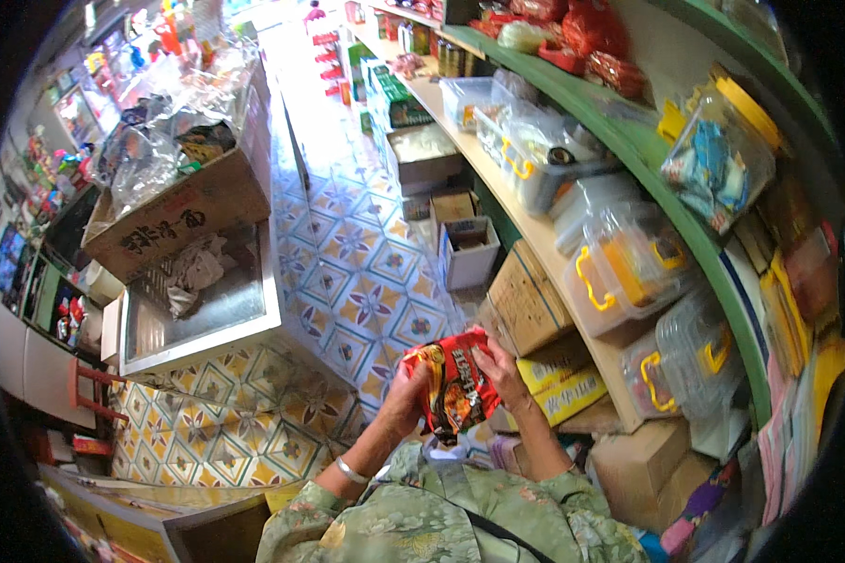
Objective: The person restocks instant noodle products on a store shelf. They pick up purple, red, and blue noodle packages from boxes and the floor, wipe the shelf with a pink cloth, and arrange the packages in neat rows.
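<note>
A red and black food packet [458,387], printed with a picture of food, is held up in front of my body over the tiled floor. My left hand [410,394] grips its left edge, thumb on the front. On the packet's upper right side, my right hand [501,369] has hold of it with the fingers bent over the edge. The packet looks closed and slightly crumpled. A silver bangle [352,470] circles my left wrist.
Left stands a glass-topped counter [274,320] bearing a cardboard box [183,218] full of clear plastic bags. Right are wooden shelves [535,243] with clear plastic boxes [623,281] with yellow handles. Cardboard cartons [528,299] stand below, and a red stool [91,390] is at left.
</note>
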The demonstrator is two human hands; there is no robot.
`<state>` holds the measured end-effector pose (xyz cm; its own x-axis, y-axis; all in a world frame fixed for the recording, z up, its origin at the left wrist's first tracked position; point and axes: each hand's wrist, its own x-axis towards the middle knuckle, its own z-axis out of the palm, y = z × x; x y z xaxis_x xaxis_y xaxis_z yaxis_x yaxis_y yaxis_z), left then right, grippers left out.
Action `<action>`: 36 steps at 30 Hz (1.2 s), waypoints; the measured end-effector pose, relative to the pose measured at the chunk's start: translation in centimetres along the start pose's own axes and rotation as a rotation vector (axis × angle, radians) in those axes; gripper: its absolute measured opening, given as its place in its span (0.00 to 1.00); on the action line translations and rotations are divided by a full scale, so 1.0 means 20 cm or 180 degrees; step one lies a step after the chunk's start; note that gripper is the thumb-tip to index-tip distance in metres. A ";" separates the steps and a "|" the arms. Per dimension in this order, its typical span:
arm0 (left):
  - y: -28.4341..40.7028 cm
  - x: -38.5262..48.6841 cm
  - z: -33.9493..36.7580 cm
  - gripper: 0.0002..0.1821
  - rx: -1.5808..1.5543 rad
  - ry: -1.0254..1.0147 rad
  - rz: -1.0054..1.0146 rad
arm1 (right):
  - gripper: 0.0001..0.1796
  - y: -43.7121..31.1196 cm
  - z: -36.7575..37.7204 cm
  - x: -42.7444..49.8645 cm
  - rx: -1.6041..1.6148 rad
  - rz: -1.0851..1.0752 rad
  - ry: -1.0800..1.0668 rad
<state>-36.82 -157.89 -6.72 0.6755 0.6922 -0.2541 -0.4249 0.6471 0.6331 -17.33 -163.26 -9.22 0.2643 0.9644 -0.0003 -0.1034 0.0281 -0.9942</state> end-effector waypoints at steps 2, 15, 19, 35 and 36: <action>-0.01 0.02 0.06 0.39 0.0259 0.0392 0.0228 | 0.25 -0.01 -0.02 0.04 0.0582 0.0227 -0.0152; 0.03 0.40 -0.02 0.37 0.0598 0.1144 0.0705 | 0.33 -0.30 0.27 0.43 -0.3193 -0.1600 -0.0674; 0.28 0.58 0.04 0.37 0.0552 0.0979 0.0912 | 0.38 -0.31 0.19 0.80 -0.3191 -0.1647 -0.0589; 0.92 1.26 -0.34 0.32 -0.0624 0.1402 0.1546 | 0.52 0.07 0.18 1.80 0.0505 0.0812 -0.1046; 0.97 1.30 -0.36 0.31 -0.0602 0.1455 0.1604 | 0.52 0.08 0.20 1.86 0.0698 0.1112 -0.1135</action>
<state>-31.75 -125.07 -6.36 0.0659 0.9602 -0.2715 -0.7448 0.2284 0.6270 -11.46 -126.33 -10.42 -0.1593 0.9544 -0.2523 -0.3344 -0.2926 -0.8959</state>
